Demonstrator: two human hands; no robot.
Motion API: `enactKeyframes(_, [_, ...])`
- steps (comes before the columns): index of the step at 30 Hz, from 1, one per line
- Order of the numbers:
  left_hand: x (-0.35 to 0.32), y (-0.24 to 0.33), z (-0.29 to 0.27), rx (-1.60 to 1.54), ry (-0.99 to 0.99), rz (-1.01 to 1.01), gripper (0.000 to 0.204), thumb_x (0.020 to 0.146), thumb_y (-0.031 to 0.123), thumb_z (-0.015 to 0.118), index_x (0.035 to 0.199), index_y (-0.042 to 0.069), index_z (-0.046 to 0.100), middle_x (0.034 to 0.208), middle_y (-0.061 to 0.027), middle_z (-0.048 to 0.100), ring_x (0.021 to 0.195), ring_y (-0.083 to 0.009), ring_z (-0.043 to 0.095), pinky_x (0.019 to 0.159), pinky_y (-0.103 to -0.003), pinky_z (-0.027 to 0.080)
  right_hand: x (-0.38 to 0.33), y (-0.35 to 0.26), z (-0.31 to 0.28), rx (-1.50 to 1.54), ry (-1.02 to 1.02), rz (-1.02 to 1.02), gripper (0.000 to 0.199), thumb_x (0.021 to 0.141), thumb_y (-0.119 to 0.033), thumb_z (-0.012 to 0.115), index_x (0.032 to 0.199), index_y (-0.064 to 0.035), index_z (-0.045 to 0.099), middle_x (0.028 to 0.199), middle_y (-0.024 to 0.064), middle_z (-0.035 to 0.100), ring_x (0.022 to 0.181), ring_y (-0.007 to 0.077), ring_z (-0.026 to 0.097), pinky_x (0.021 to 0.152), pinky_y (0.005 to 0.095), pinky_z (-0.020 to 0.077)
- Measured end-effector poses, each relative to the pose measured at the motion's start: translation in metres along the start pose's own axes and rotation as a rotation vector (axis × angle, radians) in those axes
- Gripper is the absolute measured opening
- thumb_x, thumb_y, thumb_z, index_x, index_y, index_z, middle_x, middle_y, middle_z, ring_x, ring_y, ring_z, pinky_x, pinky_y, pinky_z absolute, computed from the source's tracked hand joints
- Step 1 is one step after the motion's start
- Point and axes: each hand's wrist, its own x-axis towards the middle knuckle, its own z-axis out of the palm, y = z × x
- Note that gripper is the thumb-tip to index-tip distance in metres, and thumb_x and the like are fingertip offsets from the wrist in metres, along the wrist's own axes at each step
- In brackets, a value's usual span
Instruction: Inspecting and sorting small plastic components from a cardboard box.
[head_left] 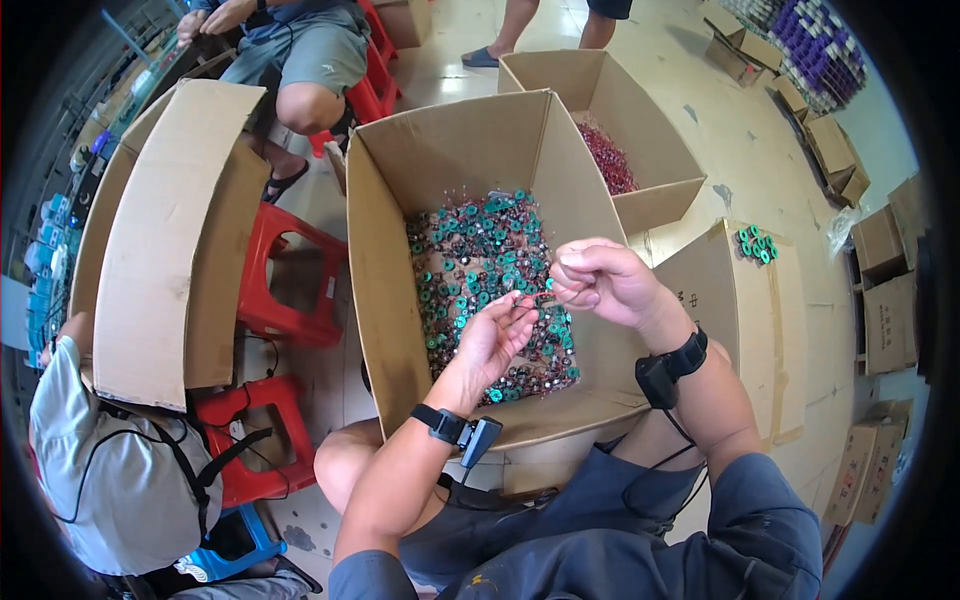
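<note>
My left hand [497,338] and my right hand [605,283] meet over a large open cardboard box [450,140]. A thin red wire [541,295] runs between their fingertips. The fingers of my right hand are curled closed on one end of it, and my left thumb and fingers pinch the other, palm turned up. What hangs at the wire's ends is too small to make out. Below, the box holds a layer of small wired parts [470,285] with green discs, dark pieces and thin red leads. My knees are on both sides of the box's near end.
Behind stands another carton [650,150] holding red pieces. Several green round parts [756,245] lie on the closed carton [760,330] at right. Red stools [290,275] and a tall carton [160,230] are at left. One person sits bent over nearby [120,480]; others are farther back.
</note>
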Motion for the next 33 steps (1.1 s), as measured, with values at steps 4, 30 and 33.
enactKeyframes(4, [-0.01, 0.002, 0.018, 0.036, -0.079, -0.021, 0.032, 0.097, 0.028, 0.046, 0.119, 0.005, 0.052, 0.115, -0.015, 0.06, 0.101, -0.0264, 0.062, 0.085, -0.036, 0.052, 0.004, 0.011, -0.023, -0.335, 0.41, 0.162, 0.027, 0.089, -0.018, 0.062, 0.065, -0.0124, 0.05, 0.057, -0.0076, 0.039, 0.047, 0.0016, 0.032, 0.044, 0.0183, 0.0242])
enactKeyframes(30, [-0.048, 0.072, 0.033, 0.199, 0.232, 0.384, 0.025, 0.095, 0.021, 0.051, 0.111, 0.003, 0.057, 0.097, -0.0074, 0.064, 0.084, -0.0167, 0.062, 0.073, -0.029, 0.048, 0.144, 0.123, -0.21, -1.904, 0.266, 0.702, 0.034, 0.084, -0.03, 0.055, 0.103, -0.0063, 0.069, 0.11, 0.0173, 0.065, 0.099, 0.0315, 0.064, 0.086, 0.0424, 0.0509])
enactKeyframes(33, [-0.056, 0.077, 0.02, 0.18, 0.285, 0.403, 0.025, 0.095, 0.021, 0.052, 0.111, 0.003, 0.057, 0.097, -0.0077, 0.064, 0.084, -0.0165, 0.062, 0.073, -0.029, 0.048, 0.129, 0.194, -0.234, -1.785, 0.285, 1.0, 0.037, 0.082, -0.026, 0.054, 0.112, -0.0071, 0.066, 0.12, 0.0156, 0.062, 0.108, 0.0308, 0.061, 0.091, 0.0449, 0.0494])
